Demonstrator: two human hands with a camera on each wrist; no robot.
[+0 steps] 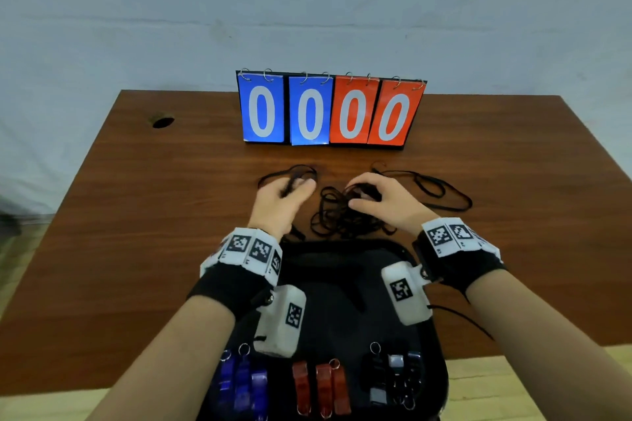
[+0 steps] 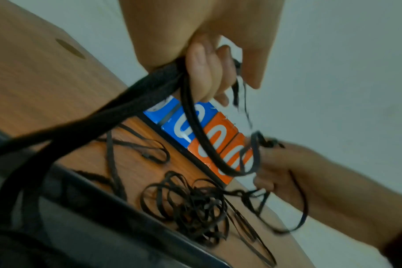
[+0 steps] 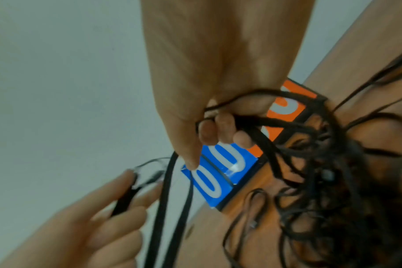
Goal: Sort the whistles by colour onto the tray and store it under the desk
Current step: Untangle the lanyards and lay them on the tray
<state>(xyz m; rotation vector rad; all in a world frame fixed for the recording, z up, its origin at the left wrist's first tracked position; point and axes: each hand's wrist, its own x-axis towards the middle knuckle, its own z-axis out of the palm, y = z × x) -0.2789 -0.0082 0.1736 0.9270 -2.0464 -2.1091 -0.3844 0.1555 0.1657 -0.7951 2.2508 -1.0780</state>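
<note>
A black tray [image 1: 345,260] lies at the desk's near edge. On its near part lie blue whistles [image 1: 242,383] at the left, red whistles [image 1: 321,384] in the middle and black whistles [image 1: 393,376] at the right. Beyond the tray a tangle of black lanyards [image 1: 338,215] lies on the desk. My left hand [image 1: 285,195] grips a black lanyard strand [image 2: 149,101] in curled fingers. My right hand [image 1: 376,198] holds a bunch of the tangled black lanyards [image 3: 264,123] in its curled fingers. Both hands hover just above the desk.
A flip scoreboard [image 1: 330,109] with blue and orange zeros stands behind the lanyards. A loose lanyard loop [image 1: 434,188] trails right of my right hand. A cable hole [image 1: 162,121] sits at the desk's far left. A pale wall rises behind the brown desk [image 1: 154,215].
</note>
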